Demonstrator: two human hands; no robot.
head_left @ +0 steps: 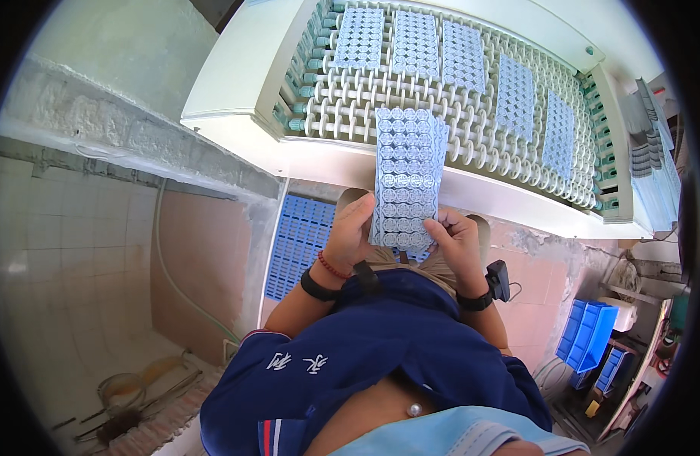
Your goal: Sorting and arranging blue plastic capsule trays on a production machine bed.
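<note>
A stack of narrow light-blue panels (405,167), patterned with rows of round shapes, stands between my hands in front of the machine. My left hand (351,229) is closed along its lower left edge. On the opposite side, my right hand (455,242) grips the lower right corner, its thumb on the front face. The upper end of the stack overlaps the front rail of a roller conveyor (342,118) in this view; whether it touches is unclear. Several similar blue panels (464,57) lie spaced out on the white wheel rollers.
White side walls (243,68) frame the conveyor. Light-blue sheets (654,182) hang or stack at its right end. A blue slatted pallet (297,239) lies at left, blue bins (585,334) at lower right. A concrete ledge (114,144) runs along the left.
</note>
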